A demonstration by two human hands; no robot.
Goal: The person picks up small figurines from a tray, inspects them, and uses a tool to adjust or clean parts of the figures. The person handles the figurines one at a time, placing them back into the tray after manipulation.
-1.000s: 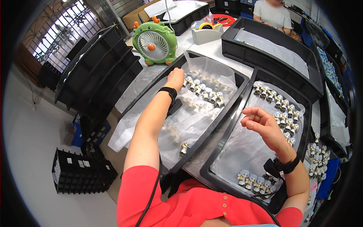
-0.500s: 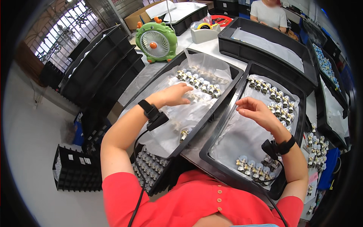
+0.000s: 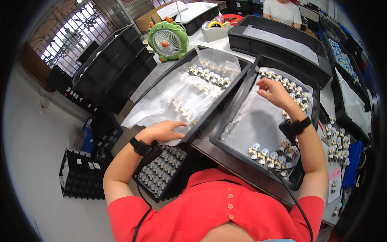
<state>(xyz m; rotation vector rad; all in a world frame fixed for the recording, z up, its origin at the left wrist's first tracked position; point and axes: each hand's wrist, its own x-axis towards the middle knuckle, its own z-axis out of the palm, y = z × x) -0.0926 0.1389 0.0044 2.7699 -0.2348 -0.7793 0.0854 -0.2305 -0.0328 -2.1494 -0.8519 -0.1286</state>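
Note:
My left hand point(image 3: 164, 131) is open at the near corner of the left black tray point(image 3: 209, 115), its fingers apart over the thin white paper point(image 3: 139, 115). That sheet covers part of the tray, with small figurines showing faintly through it. A row of uncovered figurines point(image 3: 209, 77) with pale blue-grey heads lies farther back. Above the right black tray point(image 3: 225, 142), my right hand point(image 3: 275, 93) hovers with loosely bent fingers and nothing visible in them. Figurines point(image 3: 296, 90) stand along that tray's far and right sides, and a cluster point(image 3: 270, 157) lies at its near end.
A green fan point(image 3: 167, 40) and a tape dispenser point(image 3: 215, 31) stand at the back. Another black tray point(image 3: 278, 52) lies beyond the right one. Loose figurines point(image 3: 336, 145) lie at the right. Below the left tray sits a crate of figurines point(image 3: 161, 171). Across the table is a person point(image 3: 282, 12).
My left hand has moved from over the middle of the left tray to its near corner. The white paper now lies over the near figurine there. My right hand has shifted slightly farther away.

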